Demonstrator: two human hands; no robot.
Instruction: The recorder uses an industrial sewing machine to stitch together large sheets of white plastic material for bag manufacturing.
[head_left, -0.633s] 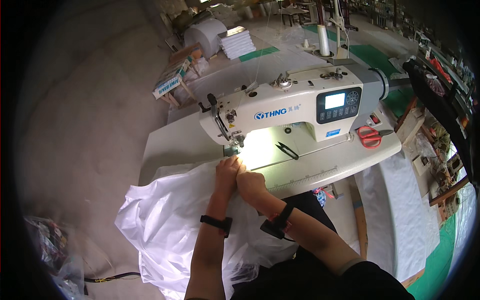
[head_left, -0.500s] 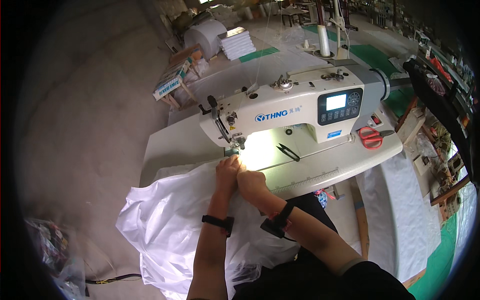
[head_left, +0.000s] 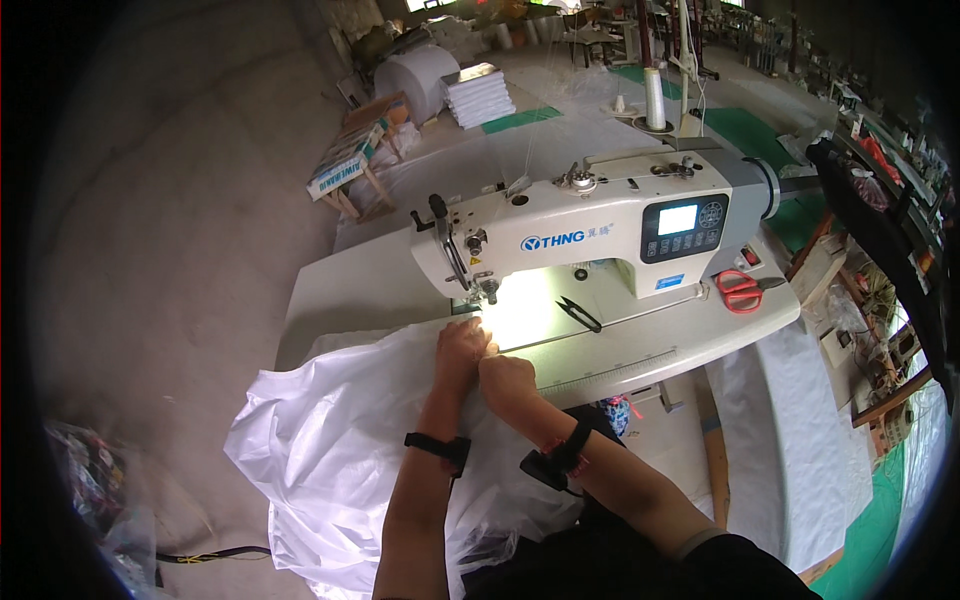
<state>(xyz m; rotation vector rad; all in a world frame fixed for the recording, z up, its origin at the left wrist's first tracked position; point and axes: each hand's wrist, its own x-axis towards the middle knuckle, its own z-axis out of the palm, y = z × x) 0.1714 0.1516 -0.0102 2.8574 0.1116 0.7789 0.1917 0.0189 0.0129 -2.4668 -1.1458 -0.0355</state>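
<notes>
White fabric [head_left: 340, 440] under both hands at the sewing machine needle.
Fabric lies on the table's [head_left: 340, 290] front edge, spilling down left — left hand [head_left: 462, 345] and right hand [head_left: 507, 377] side by side, closed down on its edge, just before the sewing machine [head_left: 590, 225]. Black snips [head_left: 578, 313] lie beside, red scissors [head_left: 740, 291] further right.

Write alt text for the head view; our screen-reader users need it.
Both hands, left hand and right hand, press white fabric flat at the needle of a white sewing machine. Black thread snips and red scissors lie on the table.
</notes>
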